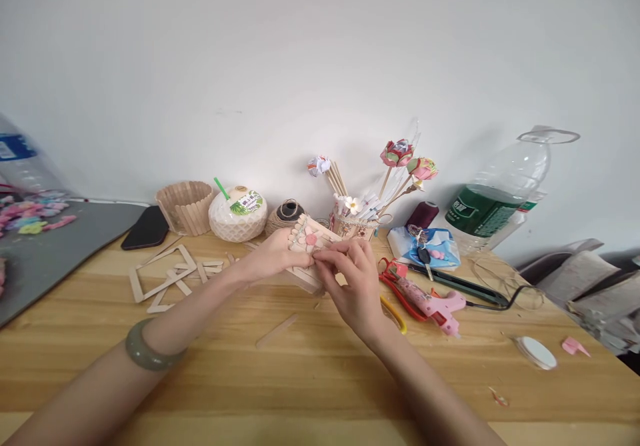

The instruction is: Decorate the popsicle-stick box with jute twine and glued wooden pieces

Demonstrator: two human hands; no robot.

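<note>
Both hands meet at the middle of the wooden table (310,379) around a small craft-stick box (311,239) with a pink flower on its side. My left hand (273,256) grips the box from the left and holds it tilted just above the table. My right hand (353,279) pinches at the box's front face with thumb and fingertips beside the pink flower. A grey-green bangle (145,349) circles my left wrist. One loose craft stick (277,331) lies on the table just below the hands.
A pink glue gun (430,303), red-handled scissors (395,283) and black tongs lie right. Behind stand paper flowers in a cup (357,223), twine ball (287,216), coconut (237,214), stick basket (185,206), phone (146,227), large bottle (500,196). Stick frames (163,276) lie left.
</note>
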